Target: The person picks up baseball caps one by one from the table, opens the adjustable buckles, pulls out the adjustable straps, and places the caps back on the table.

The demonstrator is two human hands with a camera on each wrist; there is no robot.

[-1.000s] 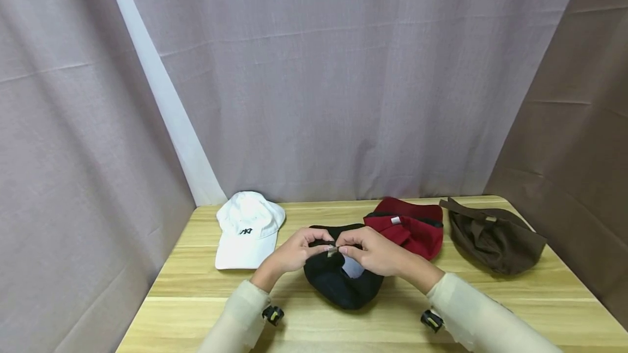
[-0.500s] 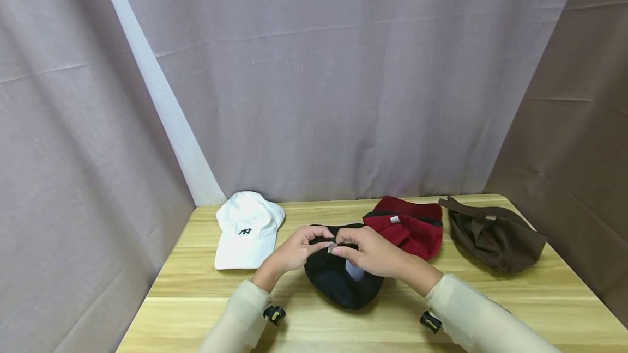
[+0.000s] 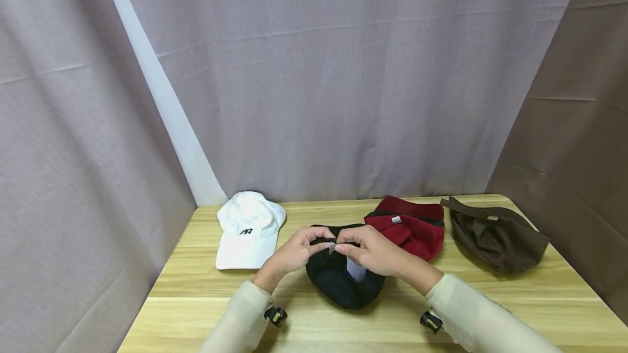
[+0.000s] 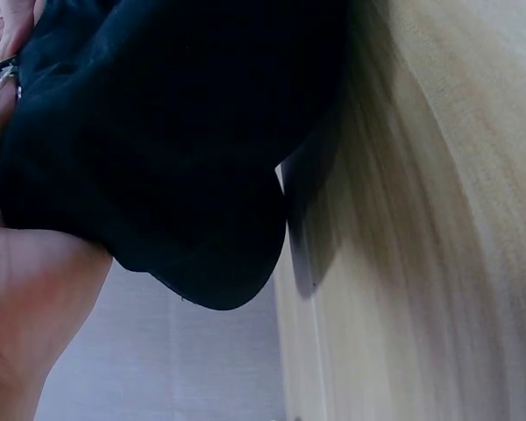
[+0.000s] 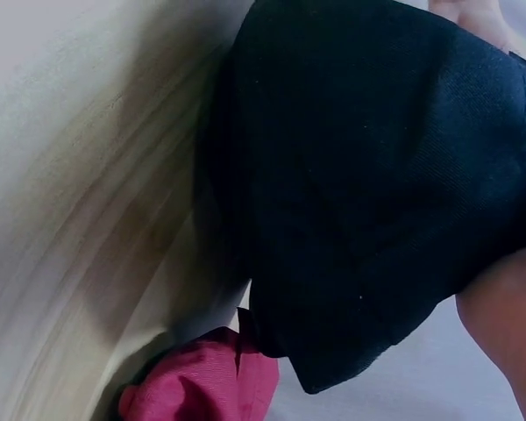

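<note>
A black cap (image 3: 333,283) stands on the table between both hands, its back opening facing the person. At that opening, my left hand (image 3: 296,250) pinches the strap by a small metal buckle (image 3: 332,247) with thumb and forefinger. From the other side, my right hand (image 3: 375,250) pinches the strap close beside the buckle. The fingertips of the two hands nearly meet. The left wrist view shows the dark side of the black cap (image 4: 158,149) near the tabletop. Its other side (image 5: 359,175) fills much of the right wrist view, hiding most of the right fingers.
A white cap (image 3: 248,233) with a dark logo lies to the left on the wooden table (image 3: 196,309). Right behind the black cap sits a red cap (image 3: 412,230), and farther right a dark brown cap (image 3: 495,241). Grey curtains (image 3: 314,97) enclose the table.
The right fingertips have shifted slightly at the buckle, covering it half a second ago and leaving part of it visible now. The left hand and the other caps stay in place.
</note>
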